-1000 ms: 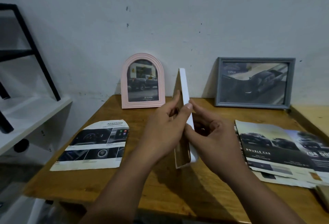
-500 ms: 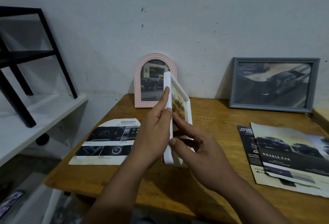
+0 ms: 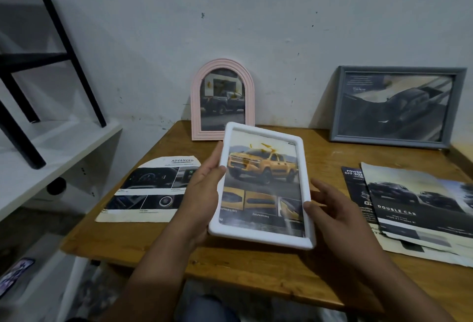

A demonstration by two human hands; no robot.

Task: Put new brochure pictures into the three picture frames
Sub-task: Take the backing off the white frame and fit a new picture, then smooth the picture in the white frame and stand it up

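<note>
Two frames [image 3: 222, 98] [image 3: 394, 104] lean against the wall behind the table [image 3: 256, 268]; brochures [image 3: 151, 191] [image 3: 419, 209] lie left and right.

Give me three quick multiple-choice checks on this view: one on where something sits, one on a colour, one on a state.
1. Where is the pink arched frame?
A. Flat on the brochures
B. Upright at the wall, back of the wooden table
C. On the white shelf

2. What colour is the truck pictured in the white frame?
A. Yellow
B. Red
C. Green

3. How is the white frame held?
A. Lying untouched on the table
B. One hand only
C. Both hands, picture side facing the camera

Answers:
1 B: it stands against the wall left of the grey frame.
2 A: a yellow pickup fills the picture.
3 C: the left hand grips its left edge and the right hand its right edge, above the table.
</note>
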